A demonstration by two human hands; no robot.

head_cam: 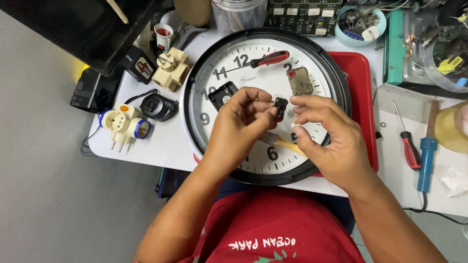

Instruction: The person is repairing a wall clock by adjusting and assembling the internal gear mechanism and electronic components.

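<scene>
Over a round white wall clock face, the left hand pinched a small black plastic part between thumb and fingertips. The right hand, at its three o'clock, had fingers curled together beside it. Farther, at twelve o'clock, lay one red-handled screwdriver and one grey movement plate.

White clock face in black rim, red-handled screwdriver, red tray.

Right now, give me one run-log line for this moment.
left hand: pinches small black part | right hand: fingertips at the part | below: wall clock face-up | red-handled screwdriver on dial
</scene>
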